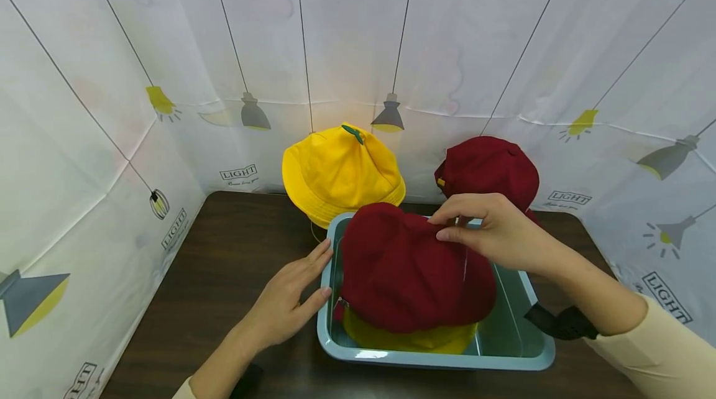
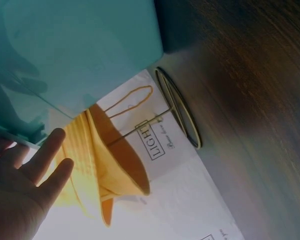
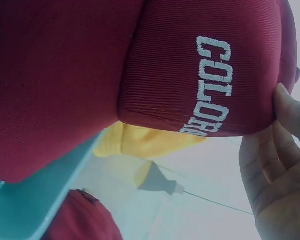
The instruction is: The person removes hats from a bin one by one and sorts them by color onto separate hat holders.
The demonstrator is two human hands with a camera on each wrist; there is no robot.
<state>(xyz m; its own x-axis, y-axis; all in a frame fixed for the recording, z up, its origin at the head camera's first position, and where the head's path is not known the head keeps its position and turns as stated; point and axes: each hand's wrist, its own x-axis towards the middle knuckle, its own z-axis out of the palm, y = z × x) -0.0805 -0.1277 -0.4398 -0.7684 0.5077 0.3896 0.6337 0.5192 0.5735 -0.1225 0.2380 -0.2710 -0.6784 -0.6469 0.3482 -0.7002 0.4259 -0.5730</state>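
Observation:
My right hand pinches the crown of a dark red baseball cap between thumb and fingers. White letters reading "COLORA" show on this red cap in the right wrist view. The cap is over a light blue plastic bin and covers much of its inside. Beneath it, inside the bin, part of a yellow hat shows; the rest is hidden. My left hand touches the bin's left rim with fingers extended and spread. In the left wrist view, the left hand is beside the bin wall.
Behind the bin, a yellow bucket hat with a green sprout on top sits on a wire stand. Another dark red cap is at the back right. A dark wooden table meets printed white curtains.

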